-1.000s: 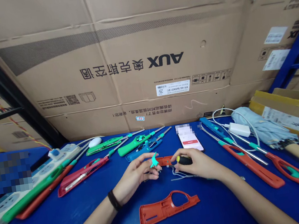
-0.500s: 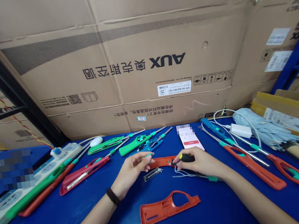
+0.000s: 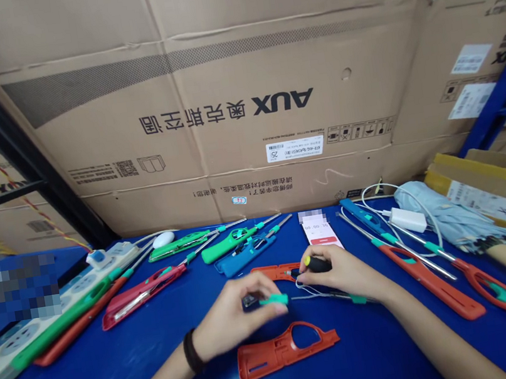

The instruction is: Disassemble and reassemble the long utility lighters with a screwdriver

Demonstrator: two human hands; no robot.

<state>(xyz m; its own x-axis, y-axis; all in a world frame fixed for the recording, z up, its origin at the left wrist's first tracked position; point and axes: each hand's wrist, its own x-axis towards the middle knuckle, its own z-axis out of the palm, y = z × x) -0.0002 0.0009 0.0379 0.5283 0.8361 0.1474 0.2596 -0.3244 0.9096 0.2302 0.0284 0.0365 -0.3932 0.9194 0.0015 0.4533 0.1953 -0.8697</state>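
Observation:
My left hand [image 3: 237,318] is closed in a pinch on a small teal plastic part [image 3: 274,300], just above an orange lighter shell half [image 3: 284,349] that lies flat near me. My right hand [image 3: 342,274] grips a small screwdriver with a black and yellow handle [image 3: 315,262], its tip by another orange shell half [image 3: 275,273]. Thin white wires and a metal rod with a teal sleeve [image 3: 340,297] lie under my right hand.
Several long-nosed lighters in green, red, blue and orange lie across the blue table [image 3: 119,374]. A phone [image 3: 319,233] lies behind my hands. A power strip [image 3: 52,308] is on the left, a charger [image 3: 407,220] and folded umbrella [image 3: 458,225] on the right. Cardboard boxes [image 3: 241,109] wall the back.
My left hand has dropped from the far orange shell toward me, down over the small clear part on the table, with the teal part in its pinch. My right hand has stayed in place.

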